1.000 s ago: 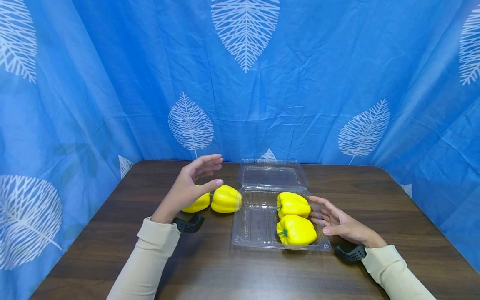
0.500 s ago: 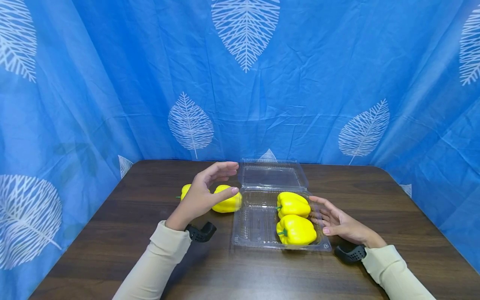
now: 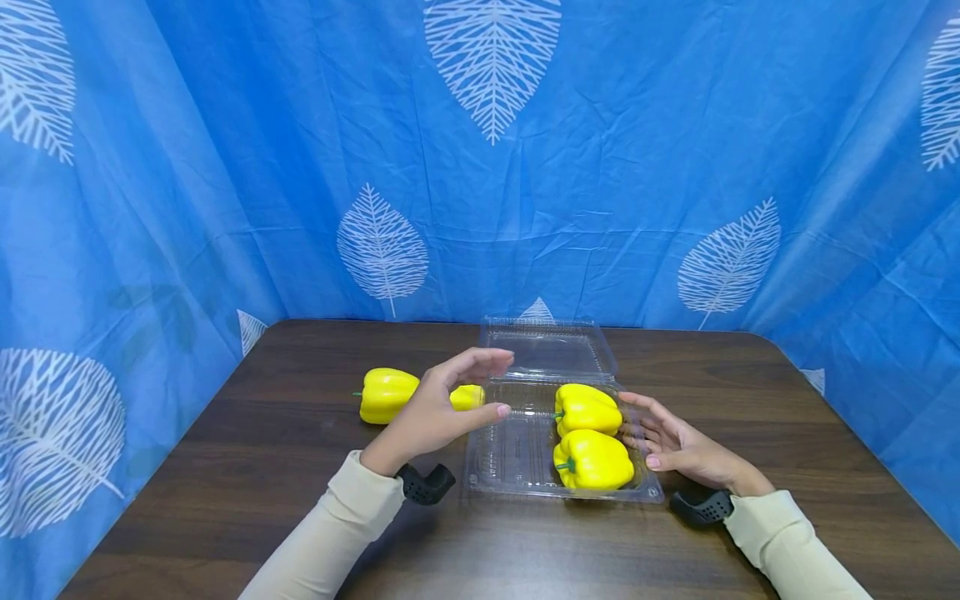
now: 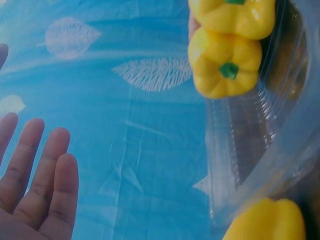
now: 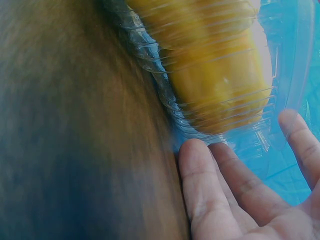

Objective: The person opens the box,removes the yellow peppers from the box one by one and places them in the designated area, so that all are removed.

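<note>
My left hand (image 3: 442,404) holds nothing, its fingers loosely extended and thumb apart, above the left edge of a clear plastic clamshell container (image 3: 513,454). Behind this hand a yellow bell pepper (image 3: 468,397) is partly hidden; another yellow bell pepper (image 3: 386,396) lies left of it on the table. Inside the container's right half sit a back bell pepper (image 3: 587,410) and a front bell pepper (image 3: 596,461), green stems facing left. Against the container's right side rests my right hand (image 3: 682,446); in the right wrist view its extended fingers (image 5: 197,165) are at the ribbed wall.
The container's hinged lid (image 3: 547,350) lies back, away from me. Everything stands on a dark brown wooden table (image 3: 525,550). Blue cloth (image 3: 600,208) with white leaf prints hangs behind the table and at both sides. Each wrist wears a black band (image 3: 427,485).
My left hand has moved right and slightly toward me, from above the table peppers to the container's left edge. The left pepper has come into view. My right hand and the container stay put.
</note>
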Motion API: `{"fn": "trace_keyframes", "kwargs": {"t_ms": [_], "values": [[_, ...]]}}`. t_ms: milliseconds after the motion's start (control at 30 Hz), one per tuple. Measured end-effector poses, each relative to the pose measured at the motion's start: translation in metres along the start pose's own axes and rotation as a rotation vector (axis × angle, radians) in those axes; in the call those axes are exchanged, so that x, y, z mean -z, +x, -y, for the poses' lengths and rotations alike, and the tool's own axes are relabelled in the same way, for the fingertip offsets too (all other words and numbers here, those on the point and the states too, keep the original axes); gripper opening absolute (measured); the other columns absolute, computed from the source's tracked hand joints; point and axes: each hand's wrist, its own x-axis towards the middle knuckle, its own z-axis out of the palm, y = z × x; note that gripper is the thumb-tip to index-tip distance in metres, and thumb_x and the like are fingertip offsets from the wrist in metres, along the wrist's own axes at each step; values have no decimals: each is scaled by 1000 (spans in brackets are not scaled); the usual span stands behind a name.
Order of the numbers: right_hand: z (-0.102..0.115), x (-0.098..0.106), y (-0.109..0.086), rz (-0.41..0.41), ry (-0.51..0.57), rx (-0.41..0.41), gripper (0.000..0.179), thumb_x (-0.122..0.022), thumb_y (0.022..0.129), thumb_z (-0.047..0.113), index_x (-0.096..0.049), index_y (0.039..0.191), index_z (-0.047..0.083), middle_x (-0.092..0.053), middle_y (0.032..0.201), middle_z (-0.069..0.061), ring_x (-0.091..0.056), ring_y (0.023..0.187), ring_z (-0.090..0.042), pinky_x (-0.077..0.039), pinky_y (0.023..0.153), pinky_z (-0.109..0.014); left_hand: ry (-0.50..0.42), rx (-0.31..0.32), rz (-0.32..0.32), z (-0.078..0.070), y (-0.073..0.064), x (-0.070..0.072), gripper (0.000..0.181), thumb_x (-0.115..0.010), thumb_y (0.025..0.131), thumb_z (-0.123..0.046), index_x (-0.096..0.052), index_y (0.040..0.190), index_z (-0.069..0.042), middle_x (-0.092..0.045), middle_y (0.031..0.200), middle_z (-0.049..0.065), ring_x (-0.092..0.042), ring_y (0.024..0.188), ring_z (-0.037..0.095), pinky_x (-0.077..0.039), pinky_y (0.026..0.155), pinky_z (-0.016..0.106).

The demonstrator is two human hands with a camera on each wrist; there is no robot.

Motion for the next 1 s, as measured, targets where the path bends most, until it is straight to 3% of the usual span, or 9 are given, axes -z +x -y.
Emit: {"fn": "trace_keyframes", "kwargs": {"t_ms": [167,267,400,600,733,867,1000], "values": [[0,0,-1,1,1,-1,80,-66,106,11,-21,171,20,-36,165,7,-52,143,-2,-46,115,-25,-8,25,40,-1,0,-8,57,-80,96,-10,-59,149,-3,-65,149,13,-63,135,29,-49,114,60],[1,-1,-1,-3,-2,-2,79,-67,106,12,-22,170,21,-32,171,-13,-52,143,-2,-46,115,-25,-12,27,61,0,0,-12,58,-81,96,-8,-59,149,-2,-65,149,13,-63,135,29,-49,115,57],[2,-2,0,-6,-15,4,79,-67,106,13,-23,170,21,-13,170,-41,-52,143,-2,-47,114,-25,-4,20,88,2,1,-18,59,-81,95,-8,-58,149,-2,-64,150,13,-63,135,30,-51,113,51],[2,-1,0,-8,-19,2,79,-67,106,13,-23,170,20,-11,169,-43,-52,142,-2,-47,114,-25,-15,9,120,3,2,-29,60,-81,96,-9,-58,151,-4,-63,151,11,-62,136,29,-52,114,41],[1,-1,0,1,-15,11,79,-67,106,13,-22,170,21,-16,171,-38,-52,143,-2,-47,114,-25,-20,38,150,6,3,-36,59,-82,96,-12,-59,150,-5,-64,151,8,-61,136,26,-50,115,47],[0,0,0,7,-12,19,77,-66,106,12,-24,170,22,-22,172,-29,-52,143,-2,-47,114,-25,-31,64,178,8,3,-42,60,-82,96,-12,-59,151,-4,-63,152,12,-60,138,28,-48,117,53],[0,0,0,7,-16,21,77,-66,106,12,-24,169,23,-21,172,-32,-52,143,-2,-47,114,-25,-40,82,186,9,4,-47,61,-82,96,-11,-58,151,-3,-61,153,16,-60,138,31,-48,117,55]]}}
